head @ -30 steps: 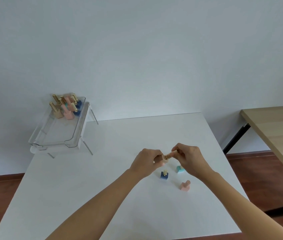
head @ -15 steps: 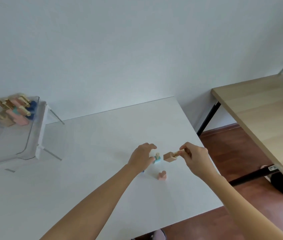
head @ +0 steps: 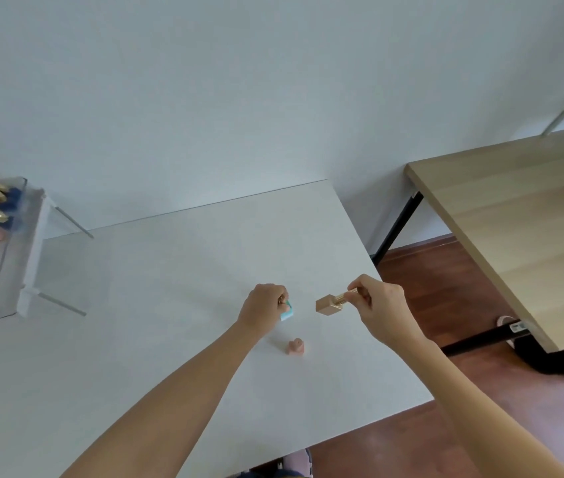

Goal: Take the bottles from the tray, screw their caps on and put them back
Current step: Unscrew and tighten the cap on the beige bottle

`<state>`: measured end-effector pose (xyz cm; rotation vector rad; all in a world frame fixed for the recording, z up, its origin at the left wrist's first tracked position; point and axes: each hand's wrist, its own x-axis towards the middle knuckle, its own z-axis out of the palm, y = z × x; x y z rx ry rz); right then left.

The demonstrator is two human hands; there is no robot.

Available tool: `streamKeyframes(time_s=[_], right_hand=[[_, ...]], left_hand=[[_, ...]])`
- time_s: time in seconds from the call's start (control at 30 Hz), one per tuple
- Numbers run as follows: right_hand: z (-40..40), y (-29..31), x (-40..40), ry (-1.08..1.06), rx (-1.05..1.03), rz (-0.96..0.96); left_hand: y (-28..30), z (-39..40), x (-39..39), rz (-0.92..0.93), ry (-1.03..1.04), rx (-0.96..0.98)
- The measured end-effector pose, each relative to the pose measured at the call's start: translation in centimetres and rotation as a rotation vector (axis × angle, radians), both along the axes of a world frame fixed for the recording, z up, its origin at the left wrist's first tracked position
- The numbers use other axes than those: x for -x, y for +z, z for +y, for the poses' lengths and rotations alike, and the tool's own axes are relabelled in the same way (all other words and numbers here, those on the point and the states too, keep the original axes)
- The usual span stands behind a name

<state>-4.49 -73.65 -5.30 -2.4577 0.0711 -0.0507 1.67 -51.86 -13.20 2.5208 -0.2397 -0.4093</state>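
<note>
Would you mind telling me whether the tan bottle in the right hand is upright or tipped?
Tipped. The tan bottle lies roughly sideways above the table, held by its gold cap in the right hand.

No text can be read in the view. To the right of the hands, a small white label [head: 517, 327] sits on the black table leg, but its print is too small to read.

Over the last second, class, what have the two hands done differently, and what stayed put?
The hands parted: the right hand keeps the tan bottle by its gold cap, while the left hand let go and took the teal bottle on the table. The pink bottle stayed put.
</note>
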Motion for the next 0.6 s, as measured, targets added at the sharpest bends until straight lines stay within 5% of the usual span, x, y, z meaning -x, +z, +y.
streamKeyframes(time_s=[0.27, 0.6], right_hand=[[3.6, 2.4, -3.5, 0.119, 0.002, -0.061], [16.6, 5.9, -7.5, 0.336, -0.038, -0.182]], left_hand=[[6.0, 6.1, -0.1, -0.116, 0.13, 0.139], [13.5, 23.5, 1.4, -0.326, 0.403, 0.156]])
